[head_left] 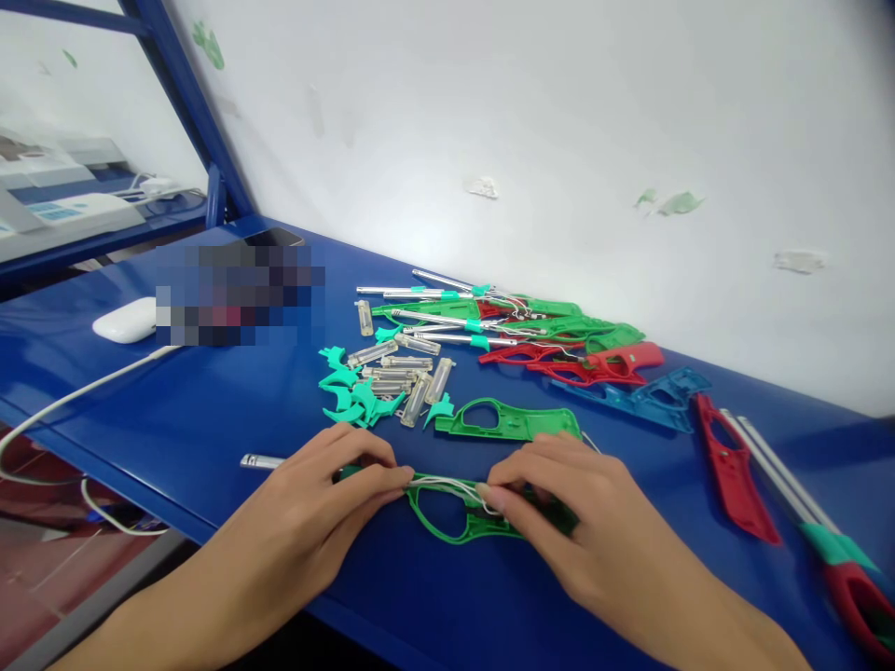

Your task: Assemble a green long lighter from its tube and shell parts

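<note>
A green lighter shell half (437, 531) with a trigger loop lies near the table's front edge, between my two hands. My left hand (342, 494) is closed on its front end, and a silver metal tube (260, 460) sticks out to the left behind that hand. White wires (447, 483) run along the shell's upper edge. My right hand (566, 503) pinches these wires over the handle part, and its fingers hide much of the handle. Just beyond lies a second green shell half (535, 424), which my right fingers partly cover.
Clear fuel tanks (416, 401) and turquoise triggers (342, 375) are heaped behind my hands. Several metal tubes (447, 321) with wires lie on red and green shells. A blue shell (647, 401), a red shell (734, 471) and lighters (832, 550) lie right. A white case (126, 321) lies left.
</note>
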Available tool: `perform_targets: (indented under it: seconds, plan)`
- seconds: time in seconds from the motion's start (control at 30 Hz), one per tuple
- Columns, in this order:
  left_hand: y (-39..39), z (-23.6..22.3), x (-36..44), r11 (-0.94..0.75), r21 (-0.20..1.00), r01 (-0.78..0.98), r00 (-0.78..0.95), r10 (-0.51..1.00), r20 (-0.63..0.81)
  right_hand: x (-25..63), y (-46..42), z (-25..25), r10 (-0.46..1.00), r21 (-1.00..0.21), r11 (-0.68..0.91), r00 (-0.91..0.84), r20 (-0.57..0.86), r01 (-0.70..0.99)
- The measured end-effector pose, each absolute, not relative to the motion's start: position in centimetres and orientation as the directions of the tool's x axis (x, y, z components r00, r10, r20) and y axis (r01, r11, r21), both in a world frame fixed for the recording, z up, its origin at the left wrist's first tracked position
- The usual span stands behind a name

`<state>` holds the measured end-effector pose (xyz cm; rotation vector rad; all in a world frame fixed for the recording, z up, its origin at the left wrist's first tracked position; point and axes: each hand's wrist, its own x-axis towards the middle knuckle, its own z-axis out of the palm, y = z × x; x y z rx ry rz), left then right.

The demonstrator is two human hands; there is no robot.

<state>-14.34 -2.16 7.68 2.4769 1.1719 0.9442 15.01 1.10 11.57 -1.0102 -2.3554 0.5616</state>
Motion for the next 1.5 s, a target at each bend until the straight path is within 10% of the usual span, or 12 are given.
perform_targets:
  seconds: [1.5]
  plan:
    - [-2.0, 7.8, -14.2, -0.673, 0.401, 0.621, 0.474, 0.73, 0.492, 16.1, 1.2, 11.7, 0.767, -0.525, 0.6, -0.62, 0.165, 0.603]
